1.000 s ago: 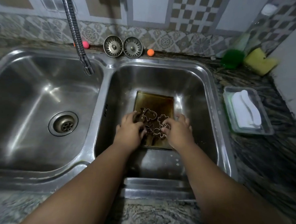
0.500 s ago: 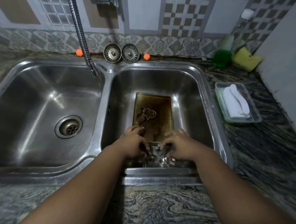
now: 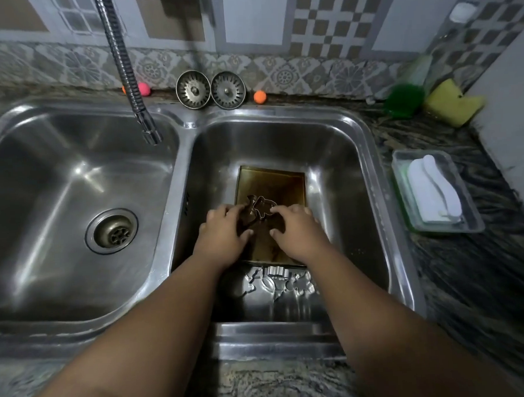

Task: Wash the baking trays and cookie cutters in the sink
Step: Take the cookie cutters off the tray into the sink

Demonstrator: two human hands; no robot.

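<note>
A brown, greasy baking tray (image 3: 279, 183) lies flat on the floor of the right sink basin (image 3: 337, 152). Two metal cookie cutters (image 3: 261, 207) rest on it near its middle. Several more cookie cutters (image 3: 277, 282) lie on the basin floor just in front of the tray's near edge. My left hand (image 3: 223, 235) and my right hand (image 3: 300, 231) hover low over the tray side by side. Their fingertips touch the two cutters from the left and the right, thumbs spread towards each other. Neither hand plainly grips anything.
The flexible tap spout (image 3: 148, 130) hangs over the left basin (image 3: 71, 184), whose drain (image 3: 112, 231) is uncovered. Two strainer plugs (image 3: 211, 90) lean against the back wall. On the right counter sit a green scrubber (image 3: 404, 99), a yellow sponge (image 3: 453, 101) and a soap tray (image 3: 436, 192).
Both hands dragged several cutters off the tray's near edge onto the basin floor, left them there, and moved back up the tray to the two cutters still on it.
</note>
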